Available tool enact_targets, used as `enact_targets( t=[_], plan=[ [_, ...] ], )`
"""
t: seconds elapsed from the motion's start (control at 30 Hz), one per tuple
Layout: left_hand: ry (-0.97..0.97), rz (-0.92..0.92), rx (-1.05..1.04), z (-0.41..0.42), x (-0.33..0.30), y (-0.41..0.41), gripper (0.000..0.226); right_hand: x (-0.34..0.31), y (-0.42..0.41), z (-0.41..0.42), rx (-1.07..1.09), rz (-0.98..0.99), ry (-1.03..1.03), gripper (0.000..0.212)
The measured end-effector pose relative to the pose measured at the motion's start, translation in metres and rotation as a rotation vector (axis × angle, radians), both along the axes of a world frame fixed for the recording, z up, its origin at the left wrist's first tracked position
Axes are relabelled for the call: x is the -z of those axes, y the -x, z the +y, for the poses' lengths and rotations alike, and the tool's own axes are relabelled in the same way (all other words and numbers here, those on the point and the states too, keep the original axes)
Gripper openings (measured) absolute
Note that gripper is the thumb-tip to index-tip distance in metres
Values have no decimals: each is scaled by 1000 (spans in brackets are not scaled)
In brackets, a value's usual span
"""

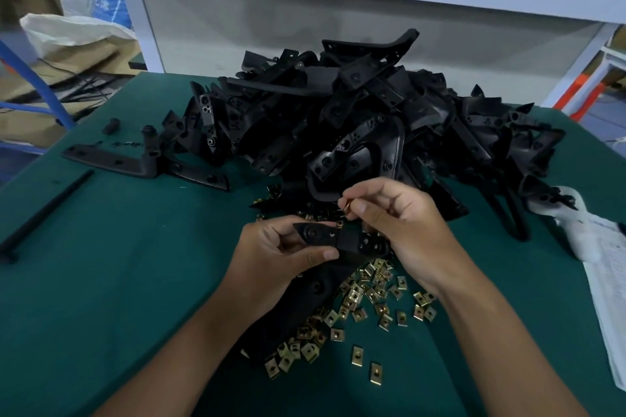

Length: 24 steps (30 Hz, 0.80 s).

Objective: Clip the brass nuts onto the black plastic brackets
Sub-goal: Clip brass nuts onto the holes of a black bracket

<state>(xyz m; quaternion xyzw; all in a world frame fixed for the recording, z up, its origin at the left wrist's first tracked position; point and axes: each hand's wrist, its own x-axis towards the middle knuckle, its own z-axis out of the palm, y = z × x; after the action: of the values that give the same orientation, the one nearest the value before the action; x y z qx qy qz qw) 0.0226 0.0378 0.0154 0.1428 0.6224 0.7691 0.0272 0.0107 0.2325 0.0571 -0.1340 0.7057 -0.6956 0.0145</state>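
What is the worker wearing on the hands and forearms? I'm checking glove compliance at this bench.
Nothing: the left hand and right hand are bare, with no gloves, rings or watch visible. Both forearms are uncovered to the frame's bottom edge; no sleeves show.

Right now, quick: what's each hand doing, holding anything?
Left hand: grips a black plastic bracket.
Right hand: pinches a brass nut just above the bracket.
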Motion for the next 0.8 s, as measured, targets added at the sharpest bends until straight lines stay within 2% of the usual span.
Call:
enact_targets(
  t=[0.03,0.1,0.23,0.33,0.5,0.8],
  plan=[
    [36,4,-27,-1,1,1,21,1,0,-1,5,-12,-7,11],
    [105,8,-84,-3,3,1,35,1,-1,-2,4,-41,-18,12],
    [80,9,-61,-3,2,0,31,1,-2,-3,-6,-57,-56,15],
    [86,6,-80,-3,4,2,37,0,-3,-4,-15,-66,-55,12],
    [21,-2,-4,-1,3,2,15,0,-4,-7,-3,-88,-72,10],
    [-40,-9,1,3,2,2,19,2,-5,-11,8,-98,-108,6]
  ],
)
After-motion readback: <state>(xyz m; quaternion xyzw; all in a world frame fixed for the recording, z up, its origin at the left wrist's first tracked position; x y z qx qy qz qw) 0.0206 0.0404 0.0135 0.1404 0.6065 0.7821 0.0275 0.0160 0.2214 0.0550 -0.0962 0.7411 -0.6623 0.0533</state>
